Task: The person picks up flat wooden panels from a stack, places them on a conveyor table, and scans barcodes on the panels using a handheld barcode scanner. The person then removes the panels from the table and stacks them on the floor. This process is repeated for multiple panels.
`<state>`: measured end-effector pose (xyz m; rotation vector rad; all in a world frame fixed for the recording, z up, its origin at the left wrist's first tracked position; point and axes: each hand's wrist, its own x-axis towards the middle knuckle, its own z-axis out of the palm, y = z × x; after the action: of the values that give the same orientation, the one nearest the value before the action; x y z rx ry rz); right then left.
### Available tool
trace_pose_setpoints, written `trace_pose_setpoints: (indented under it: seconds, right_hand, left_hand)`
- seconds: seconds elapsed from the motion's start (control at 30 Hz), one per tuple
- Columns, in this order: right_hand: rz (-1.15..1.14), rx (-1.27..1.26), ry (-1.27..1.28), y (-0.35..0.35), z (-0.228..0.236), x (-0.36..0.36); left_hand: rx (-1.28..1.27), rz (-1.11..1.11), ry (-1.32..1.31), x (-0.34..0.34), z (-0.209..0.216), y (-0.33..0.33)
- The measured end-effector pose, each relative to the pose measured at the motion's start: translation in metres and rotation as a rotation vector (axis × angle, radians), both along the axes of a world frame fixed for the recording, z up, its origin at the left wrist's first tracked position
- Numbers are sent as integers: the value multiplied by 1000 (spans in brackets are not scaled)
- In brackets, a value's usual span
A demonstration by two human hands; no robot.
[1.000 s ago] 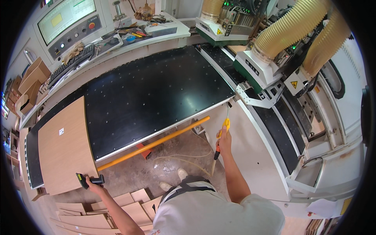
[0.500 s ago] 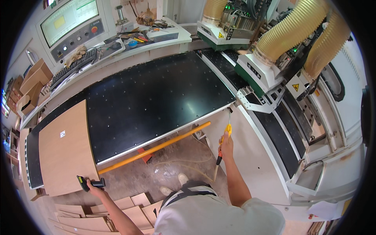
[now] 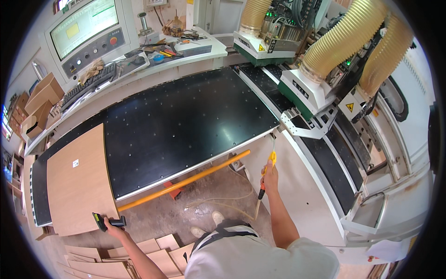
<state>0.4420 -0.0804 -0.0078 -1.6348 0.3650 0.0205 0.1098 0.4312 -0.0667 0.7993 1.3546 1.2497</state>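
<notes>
My left hand (image 3: 114,227) is closed round a black handheld barcode scanner (image 3: 100,222), held over the near edge of a light brown wooden panel (image 3: 76,186). A small white label (image 3: 75,163) is stuck to that panel, which lies on the left end of a black worktable (image 3: 186,125). In my right hand (image 3: 270,177) is a yellow air blow gun (image 3: 273,158). Its thin metal nozzle points up toward the table's near right corner, and a pale hose trails down from its red-and-black fitting. Whether the nozzle touches the table edge I cannot tell.
A yellow rail (image 3: 186,180) runs below the table's near edge. Cut boards (image 3: 100,269) lie stacked on the floor at lower left. Machine heads with ribbed hoses (image 3: 346,37) stand at the right. Beyond the table are a control screen (image 3: 86,29) and a tool-strewn counter (image 3: 204,55).
My view has tilted slightly, so the surroundings sit a little lower. Both hands keep their holds, with almost no movement relative to the table.
</notes>
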Motion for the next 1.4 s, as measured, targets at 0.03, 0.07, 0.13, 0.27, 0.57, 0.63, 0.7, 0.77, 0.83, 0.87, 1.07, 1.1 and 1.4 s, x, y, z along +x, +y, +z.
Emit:
trace_pose_setpoints:
  seconds: [0.03, 0.07, 0.13, 0.27, 0.57, 0.63, 0.7, 0.77, 0.83, 0.87, 1.07, 1.1, 1.4]
  right_hand:
    - [-1, 0, 1, 0, 0, 0]
    - [-2, -2, -3, -1, 0, 0]
    - [-3, -4, -9, -2, -2, -1]
    - [-10, -20, -12, -5, -5, -2]
    - [-6, -24, -23, -5, -8, -3]
    - [-7, -27, -24, -5, -8, -4]
    - [-9, -22, -4, -5, -4, -5]
    - [-10, -19, 4, -4, -1, -7]
    - [-16, -14, 2, -6, -1, -8]
    - [-14, -10, -1, -7, -1, -8]
    - [3, -38, -45, -2, -4, -7]
    - [18, -32, -37, -1, -6, -7]
    - [555, -52, 266, 38, -1, -32]
  left_hand:
    - [3, -4, 0, -1, -1, 0]
    - [7, -8, -1, -2, -2, 1]
    - [0, -15, -1, -3, -2, 1]
    - [26, 8, 23, 4, 6, -5]
    - [8, -10, 36, 2, 8, -6]
    - [2, -26, 32, 0, 7, -5]
    - [6, -36, 31, -1, 6, -5]
    - [19, -41, 34, -1, 4, -5]
    - [13, -50, 38, 0, 4, -5]
    - [10, -55, 40, 0, 3, -5]
    - [1, -69, 57, -6, -2, -2]
    - [-14, -70, 37, -13, -8, 5]
    - [19, -59, 28, -8, -15, 6]
